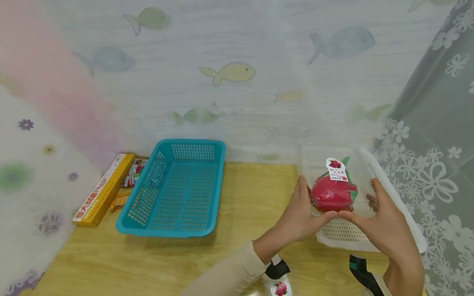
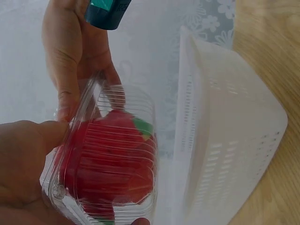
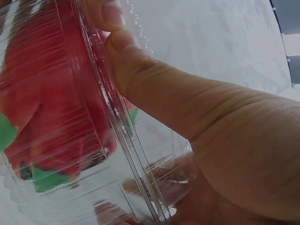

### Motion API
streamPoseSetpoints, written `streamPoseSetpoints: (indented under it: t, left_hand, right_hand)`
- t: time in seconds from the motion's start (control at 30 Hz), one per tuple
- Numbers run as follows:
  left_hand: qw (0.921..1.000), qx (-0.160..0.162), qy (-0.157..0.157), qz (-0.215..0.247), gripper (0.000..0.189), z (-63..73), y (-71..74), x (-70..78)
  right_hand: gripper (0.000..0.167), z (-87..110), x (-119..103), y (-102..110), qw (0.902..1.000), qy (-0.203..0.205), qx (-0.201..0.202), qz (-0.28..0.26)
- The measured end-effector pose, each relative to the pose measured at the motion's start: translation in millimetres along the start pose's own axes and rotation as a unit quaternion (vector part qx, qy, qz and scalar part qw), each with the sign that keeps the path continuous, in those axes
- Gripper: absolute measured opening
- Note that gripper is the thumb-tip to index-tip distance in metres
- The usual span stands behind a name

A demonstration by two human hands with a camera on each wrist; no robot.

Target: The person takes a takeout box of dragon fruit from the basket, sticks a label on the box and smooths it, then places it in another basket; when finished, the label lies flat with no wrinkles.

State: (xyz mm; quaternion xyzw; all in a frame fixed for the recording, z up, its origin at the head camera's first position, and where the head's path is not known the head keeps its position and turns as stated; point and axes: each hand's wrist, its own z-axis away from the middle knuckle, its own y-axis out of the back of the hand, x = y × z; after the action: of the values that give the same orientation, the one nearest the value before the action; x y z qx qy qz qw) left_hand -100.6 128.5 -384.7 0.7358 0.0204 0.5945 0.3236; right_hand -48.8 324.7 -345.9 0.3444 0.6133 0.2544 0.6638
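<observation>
A clear plastic clamshell box (image 1: 309,158) holds a red dragon fruit (image 1: 331,195) with green leaf tips. A white label (image 1: 338,174) with a fruit picture sticks to its lid. My left hand (image 1: 301,218) grips the box's left side, and my right hand (image 1: 389,224) grips its right side. Both thumbs meet at the near edge; the fingers wrap round the sides and partly underneath. In the left wrist view, the box is raised apart from the white perforated basket (image 2: 239,108). The lid looks closed in the right wrist view.
A blue perforated basket (image 1: 181,185) stands left of centre on the wooden table (image 1: 255,197). Beside it lie a long yellow box (image 1: 105,191) and small snack packets (image 1: 135,172). A white strip with a dragon fruit picture (image 1: 277,287) is at the near edge. Patterned curtains hang behind.
</observation>
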Motion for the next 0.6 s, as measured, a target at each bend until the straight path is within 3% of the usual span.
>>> streamPoseSetpoints:
  t: [0.2,0.6]
  left_hand:
    - [0.9996,-0.019,0.019,0.006,0.110,-3.9,-12.0,3.5]
    - [0.9992,-0.024,-0.021,0.024,0.106,-17.1,-30.3,-6.2]
  right_hand:
    - [0.127,0.8,12.5,6.4,0.9998,-0.013,0.004,0.014]
    - [0.128,-6.6,22.0,11.5,0.9994,0.005,0.012,0.032]
